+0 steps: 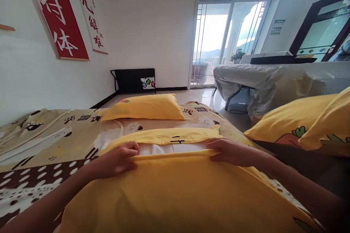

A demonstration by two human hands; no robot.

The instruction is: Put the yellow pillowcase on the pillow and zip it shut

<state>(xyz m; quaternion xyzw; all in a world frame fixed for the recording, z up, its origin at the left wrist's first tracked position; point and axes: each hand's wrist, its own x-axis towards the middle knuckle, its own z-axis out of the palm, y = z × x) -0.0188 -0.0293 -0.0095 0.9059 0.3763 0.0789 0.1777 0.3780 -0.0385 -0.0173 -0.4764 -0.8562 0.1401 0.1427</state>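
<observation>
A yellow pillowcase (175, 193) with a white pillow (169, 148) showing at its open end lies in front of me on the bed. My left hand (119, 158) pinches the upper edge of the case's opening at the left. My right hand (228, 151) grips the same edge at the right. Both hands are closed on the yellow fabric, and the opening's far flap (164, 136) lies flat beyond the white pillow.
A second yellow pillow (144, 107) lies farther up the patterned bed sheet (68, 134). Two more yellow pillows (295, 120) sit at the right. A plastic-covered table (273, 78) stands by the glass balcony doors (226, 32). A black rack (133, 79) leans on the far wall.
</observation>
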